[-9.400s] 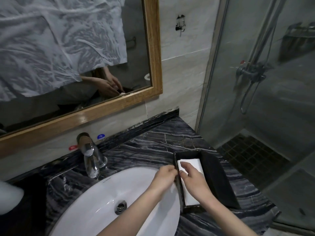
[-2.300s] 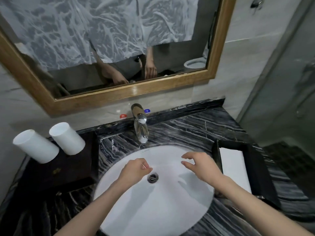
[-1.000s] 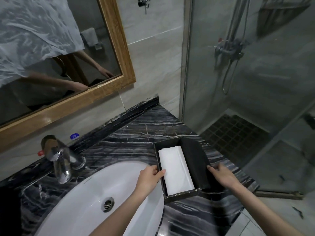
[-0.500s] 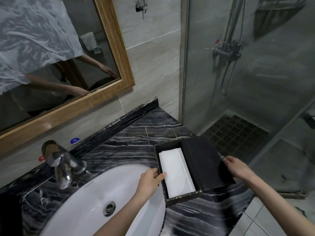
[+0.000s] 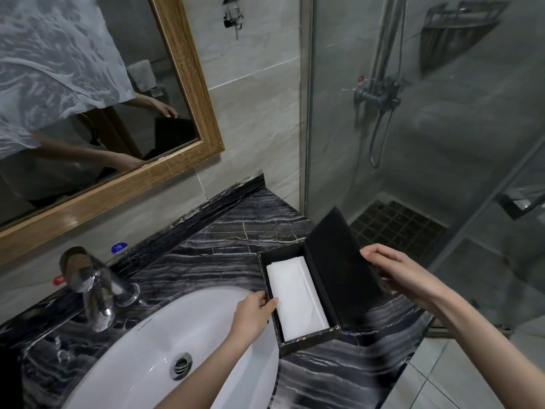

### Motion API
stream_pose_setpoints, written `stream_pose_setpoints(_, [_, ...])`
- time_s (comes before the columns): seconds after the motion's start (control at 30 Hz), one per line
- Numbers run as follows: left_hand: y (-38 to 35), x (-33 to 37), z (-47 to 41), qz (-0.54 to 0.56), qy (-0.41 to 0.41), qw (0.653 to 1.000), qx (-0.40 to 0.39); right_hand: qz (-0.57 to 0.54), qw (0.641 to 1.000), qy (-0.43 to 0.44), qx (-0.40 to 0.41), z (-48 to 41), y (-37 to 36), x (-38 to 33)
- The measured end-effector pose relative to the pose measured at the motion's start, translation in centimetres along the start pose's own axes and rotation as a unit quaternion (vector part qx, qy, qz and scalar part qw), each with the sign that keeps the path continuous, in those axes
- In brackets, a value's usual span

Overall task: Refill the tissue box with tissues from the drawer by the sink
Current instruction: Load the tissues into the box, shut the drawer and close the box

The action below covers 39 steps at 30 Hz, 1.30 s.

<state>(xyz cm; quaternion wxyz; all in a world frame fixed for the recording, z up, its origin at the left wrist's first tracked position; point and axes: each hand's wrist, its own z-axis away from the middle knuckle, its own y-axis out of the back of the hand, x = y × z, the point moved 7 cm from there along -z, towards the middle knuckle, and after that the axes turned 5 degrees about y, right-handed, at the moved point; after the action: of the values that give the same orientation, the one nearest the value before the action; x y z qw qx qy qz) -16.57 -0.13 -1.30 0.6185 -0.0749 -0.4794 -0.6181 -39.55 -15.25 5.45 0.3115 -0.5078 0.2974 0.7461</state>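
- Left hand (image 5: 255,312) steadies the tissue box (image 5: 306,340) on the tabletop (image 5: 224,240), fingers on its near-left wall.
- Tissues (image 5: 296,296) lie inside.
- Right hand (image 5: 396,268) pinches the lid (image 5: 339,267), now raised half-upright: closing looks next.

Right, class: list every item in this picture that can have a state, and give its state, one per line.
tissue box: open, tissues inside
lid: raised, tilted, held by right hand
tissues: lying flat in box
left hand: on box's left rim
faucet: off, no water
sink: dry-looking, empty
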Motion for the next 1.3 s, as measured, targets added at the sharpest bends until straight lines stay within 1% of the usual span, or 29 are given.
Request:
stream_pose_setpoints(0.13, [0.1,0.3,0.3,0.002,-0.002,1.000,-0.003,-0.011,0.999,0.005,-0.043,-0.4,-3.2,-0.9])
stream_pose_setpoints(0.27, [-0.1,-0.1,-0.1,0.034,0.004,0.999,-0.026,0.018,0.996,-0.008,-0.082,-1.1,-6.6,-0.8])
stream_pose_setpoints(0.33, [0.0,-0.4,-0.1,0.055,0.009,0.998,-0.036,0.056,0.995,0.000,-0.081,-1.4,-8.4,-0.9])
stream_pose_setpoints(0.4, [-0.1,-0.9,-0.5,0.076,0.023,0.996,-0.041,0.121,0.990,0.030,-0.061,-2.0,-10.1,-0.9])
stream_pose_setpoints(0.5, [-0.2,-1.5,-0.8,0.117,0.029,0.991,-0.050,0.236,0.971,0.030,-0.034,-2.4,-12.7,0.0])
stream_pose_setpoints(0.6, [-0.4,-1.8,-1.1,0.129,0.022,0.988,-0.077,0.338,0.941,0.013,-0.027,-2.6,-14.5,0.8])
stream_pose_setpoints(0.7, [-0.7,-2.0,-1.0,0.140,0.017,0.984,-0.108,0.410,0.912,-0.004,-0.021,-2.5,-15.4,1.2])
stream_pose_setpoints(0.83, [-0.8,-2.0,-0.8,0.178,0.042,0.976,-0.114,0.484,0.875,-0.011,-0.021,-2.5,-16.3,1.6])
stream_pose_setpoints(0.97, [-0.5,-2.5,-0.8,0.193,0.057,0.976,-0.089,0.526,0.850,-0.025,-0.027,-2.6,-16.9,1.9])
stream_pose_setpoints(1.1, [-0.5,-2.6,-0.8,0.181,0.052,0.978,-0.087,0.545,0.837,-0.023,-0.025,-2.6,-17.1,2.1])
stream_pose_setpoints(1.23, [-0.4,-2.2,-0.7,0.174,0.049,0.981,-0.072,0.536,0.844,-0.004,-0.019,-2.5,-16.7,2.4])
stream_pose_setpoints(1.3, [-0.3,-1.6,-0.6,0.166,0.048,0.983,-0.062,0.499,0.867,0.020,-0.007,-2.2,-15.9,2.4])
